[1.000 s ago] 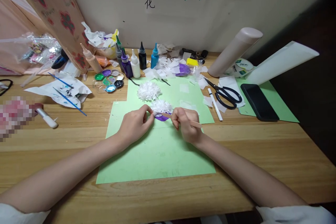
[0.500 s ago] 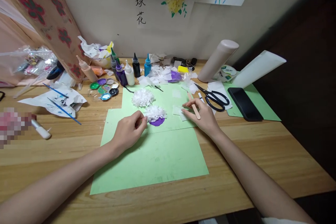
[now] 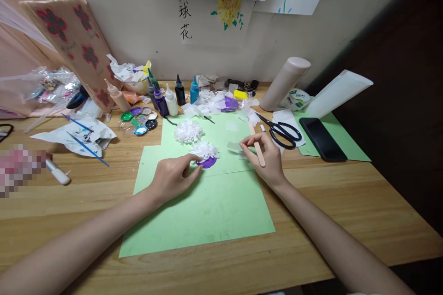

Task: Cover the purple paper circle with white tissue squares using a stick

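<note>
My left hand (image 3: 175, 175) rests by the lower white paper pompom (image 3: 205, 150). Its thumb and index finger are apart near the edge of the purple patch (image 3: 208, 162) beneath that pompom. A fuller white pompom (image 3: 188, 131) lies just above. In my right hand (image 3: 268, 159) a wooden craft stick (image 3: 258, 150) is tucked along the fingers. The thumb and fingertips of that hand also pinch a thin white tissue paper square (image 3: 234, 146), lifted at one edge. Another pale square (image 3: 231, 126) lies flat on the green paper (image 3: 200, 212).
Black scissors (image 3: 282, 131) and a phone (image 3: 322, 139) lie to the right. Paint bottles (image 3: 170, 100), a palette (image 3: 140, 120) and tissue scraps (image 3: 207, 101) line the back. Brushes (image 3: 88, 147) lie on crumpled paper at left, near a white-capped tube (image 3: 57, 171).
My left thumb and index finger have parted and shifted right, onto the purple patch's edge. My right hand has raised a tissue square from the green paper. The view has tilted up slightly.
</note>
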`<action>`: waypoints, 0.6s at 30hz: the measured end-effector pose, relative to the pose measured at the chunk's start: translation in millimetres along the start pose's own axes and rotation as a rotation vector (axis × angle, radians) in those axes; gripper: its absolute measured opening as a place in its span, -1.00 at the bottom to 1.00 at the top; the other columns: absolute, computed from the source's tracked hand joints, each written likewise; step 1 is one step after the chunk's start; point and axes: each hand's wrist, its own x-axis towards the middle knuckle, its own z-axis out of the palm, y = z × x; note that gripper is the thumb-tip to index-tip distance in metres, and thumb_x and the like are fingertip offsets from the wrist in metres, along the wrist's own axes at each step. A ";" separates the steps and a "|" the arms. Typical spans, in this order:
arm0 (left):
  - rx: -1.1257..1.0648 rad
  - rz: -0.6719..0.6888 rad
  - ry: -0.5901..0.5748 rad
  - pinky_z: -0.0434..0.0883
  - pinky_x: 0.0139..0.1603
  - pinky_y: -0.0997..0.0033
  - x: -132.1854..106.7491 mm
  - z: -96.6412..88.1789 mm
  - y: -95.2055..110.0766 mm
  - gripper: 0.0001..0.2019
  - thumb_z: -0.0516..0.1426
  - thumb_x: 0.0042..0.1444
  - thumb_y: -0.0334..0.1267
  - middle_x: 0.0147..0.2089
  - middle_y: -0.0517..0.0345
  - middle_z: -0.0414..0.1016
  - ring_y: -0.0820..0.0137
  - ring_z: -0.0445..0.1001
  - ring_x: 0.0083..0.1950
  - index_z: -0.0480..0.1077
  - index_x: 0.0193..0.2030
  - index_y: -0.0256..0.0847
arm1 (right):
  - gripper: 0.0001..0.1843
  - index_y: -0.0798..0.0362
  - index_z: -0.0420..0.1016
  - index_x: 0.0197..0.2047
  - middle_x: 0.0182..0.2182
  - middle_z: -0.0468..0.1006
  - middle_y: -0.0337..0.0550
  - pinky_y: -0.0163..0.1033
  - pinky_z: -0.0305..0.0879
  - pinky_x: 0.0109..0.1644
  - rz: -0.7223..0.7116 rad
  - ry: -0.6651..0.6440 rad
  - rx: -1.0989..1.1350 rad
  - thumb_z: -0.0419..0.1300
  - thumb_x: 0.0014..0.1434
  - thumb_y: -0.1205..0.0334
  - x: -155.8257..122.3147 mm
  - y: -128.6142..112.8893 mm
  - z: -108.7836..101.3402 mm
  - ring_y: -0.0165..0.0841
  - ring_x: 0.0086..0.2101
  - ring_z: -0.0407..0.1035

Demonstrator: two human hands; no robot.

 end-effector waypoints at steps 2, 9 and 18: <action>0.070 0.021 0.013 0.13 -0.52 0.56 0.7 2.0 -0.4 -0.80 0.05 0.16 -0.17 -0.66 0.34 0.31 0.56 0.29 -0.62 0.45 -0.19 -0.17 | -0.83 0.01 0.22 -0.36 -0.37 0.48 -0.18 -0.16 0.32 -0.15 -0.031 0.028 0.008 0.20 0.08 0.32 -3.1 -6.2 -0.5 -0.31 -0.29 0.43; 0.230 0.121 0.028 0.13 -0.50 0.52 2.3 2.2 -4.1 -0.83 0.03 0.16 -0.27 -0.49 0.26 0.53 0.51 0.43 -0.52 0.45 -0.21 -0.13 | -0.79 0.00 0.21 -0.35 -0.37 0.44 -0.19 -0.18 0.36 -0.22 -0.102 0.045 0.102 0.22 0.06 0.37 -11.0 -16.6 -2.2 -0.32 -0.31 0.43; 0.325 0.219 -0.064 0.09 -0.52 0.49 3.4 0.5 -12.9 -0.78 -0.03 0.19 -0.30 -0.49 0.19 0.50 0.48 0.41 -0.51 0.45 -0.21 -0.11 | -0.80 -0.01 0.21 -0.35 -0.38 0.47 -0.19 -0.17 0.37 -0.22 -0.114 -0.038 0.086 0.21 0.08 0.36 -16.8 -18.1 5.5 -0.32 -0.33 0.43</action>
